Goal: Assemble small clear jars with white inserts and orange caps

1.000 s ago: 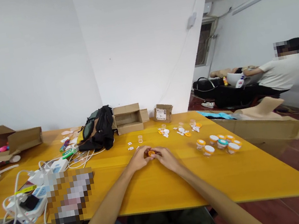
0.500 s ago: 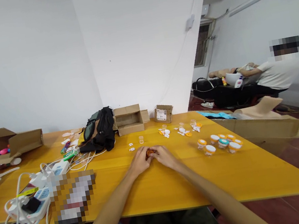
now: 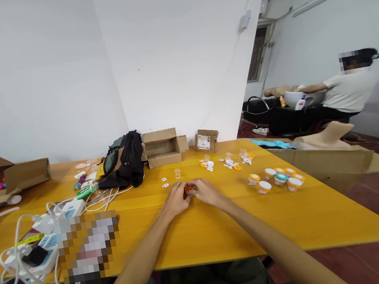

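Both hands grip a small orange piece [image 3: 189, 188]: the left hand [image 3: 177, 200] and right hand [image 3: 206, 193] meet around it, mid-worktop [image 3: 206, 237], well back from the near edge. Broad bare wood separates them from lidded jars [image 3: 264, 186] on the right; just beyond stands a clear cup [image 3: 177, 173], near small white pieces [image 3: 165, 185].

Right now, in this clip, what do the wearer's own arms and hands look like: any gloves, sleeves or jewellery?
The left hand and right hand are both ungloved. The left forearm and right forearm are uncovered, with no sleeve, watch or bracelet visible. Rings or small markings are too small to tell.
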A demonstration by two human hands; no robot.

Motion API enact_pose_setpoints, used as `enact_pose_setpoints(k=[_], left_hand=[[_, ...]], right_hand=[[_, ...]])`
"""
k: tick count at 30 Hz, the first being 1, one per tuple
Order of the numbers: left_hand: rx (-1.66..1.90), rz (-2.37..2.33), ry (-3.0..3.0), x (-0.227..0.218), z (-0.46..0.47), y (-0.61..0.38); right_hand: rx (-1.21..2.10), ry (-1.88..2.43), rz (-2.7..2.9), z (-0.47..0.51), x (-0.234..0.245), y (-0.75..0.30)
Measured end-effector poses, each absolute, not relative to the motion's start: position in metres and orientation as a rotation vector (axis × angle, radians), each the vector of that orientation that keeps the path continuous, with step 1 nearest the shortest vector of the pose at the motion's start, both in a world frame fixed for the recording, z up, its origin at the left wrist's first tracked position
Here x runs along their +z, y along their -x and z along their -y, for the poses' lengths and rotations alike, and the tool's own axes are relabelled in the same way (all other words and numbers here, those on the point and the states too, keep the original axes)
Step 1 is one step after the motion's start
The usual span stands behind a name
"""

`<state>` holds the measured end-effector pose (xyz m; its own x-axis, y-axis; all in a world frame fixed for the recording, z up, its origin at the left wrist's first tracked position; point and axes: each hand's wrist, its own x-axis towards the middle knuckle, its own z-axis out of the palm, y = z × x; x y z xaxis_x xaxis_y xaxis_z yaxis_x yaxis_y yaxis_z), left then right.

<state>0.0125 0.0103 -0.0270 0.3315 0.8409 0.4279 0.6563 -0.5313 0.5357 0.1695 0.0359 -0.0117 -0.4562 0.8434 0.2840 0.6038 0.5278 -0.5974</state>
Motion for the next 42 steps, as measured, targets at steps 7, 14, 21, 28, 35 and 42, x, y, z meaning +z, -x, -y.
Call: enact_pose_setpoints(k=[7,14,21,28,35,42], left_hand=[[0.976,-1.329,-2.374,-0.026,-0.011,-0.013],[0.967,-1.327,-2.356,-0.025,-0.011,-0.013],[0.998,-1.376,-2.351,-0.025,-0.013,-0.012],[0.994,-1.333,-2.346,-0.025,-0.014,-0.011],[1.052,-1.256,-2.286,-0.024,-0.016,-0.011],[1.092,-1.168,-2.226,-0.025,-0.017,-0.010]], right_hand=[[0.438,1.288,2.296,-0.041,-0.001,-0.169],[0.474,1.397,2.273,-0.042,0.006,-0.165],[0.524,1.473,2.278,-0.038,0.013,-0.163],[0.560,1.423,2.335,-0.040,0.015,-0.168],[0.628,1.319,2.300,-0.048,0.006,-0.174],[0.674,1.270,2.269,-0.049,0.004,-0.178]])
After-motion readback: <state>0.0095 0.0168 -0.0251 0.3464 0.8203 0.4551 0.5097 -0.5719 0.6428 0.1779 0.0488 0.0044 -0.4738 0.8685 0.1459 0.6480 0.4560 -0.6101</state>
